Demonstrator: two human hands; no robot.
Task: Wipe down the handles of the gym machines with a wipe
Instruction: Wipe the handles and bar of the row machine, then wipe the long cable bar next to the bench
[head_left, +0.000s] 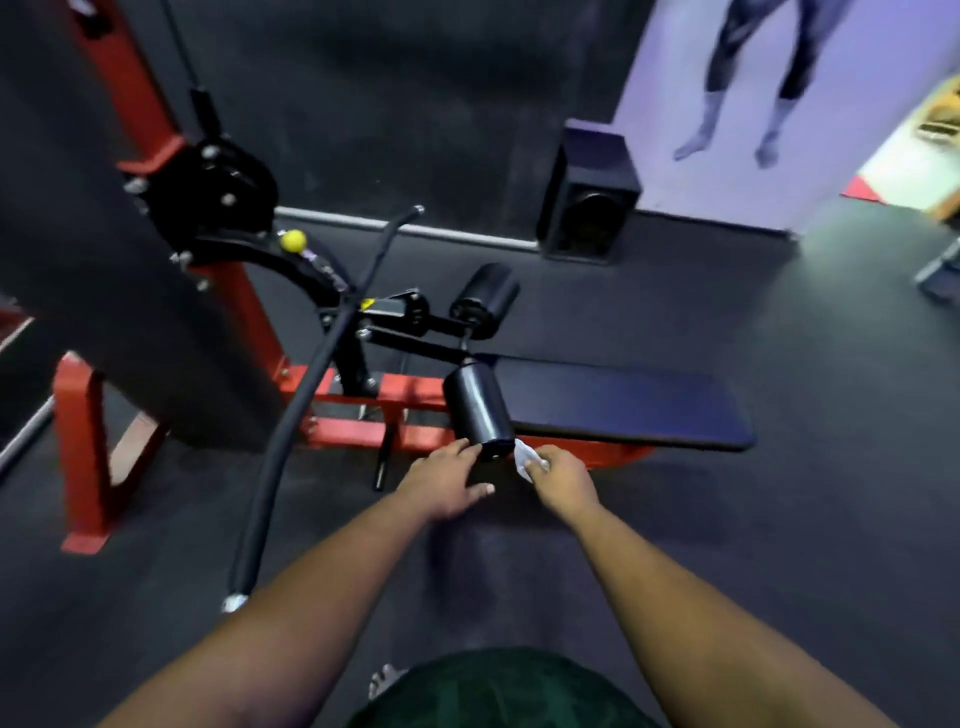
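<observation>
A black padded roller (475, 410) sticks out toward me from a red-framed gym machine (358, 402). My left hand (447, 480) reaches to the roller's near end with straight fingers, its fingertips touching the left side of the roller. My right hand (563, 480) pinches a small white wipe (524, 457), which sits just right of the roller's end cap. A long black curved pull bar (291, 431) hangs in front of the machine to the left.
A black padded bench (623, 410) runs right from the roller. A second roller (485, 299) sits farther back. A black speaker (589, 200) stands on the dark floor by the wall. A pulley wheel (208, 189) and yellow knob (293, 240) are upper left.
</observation>
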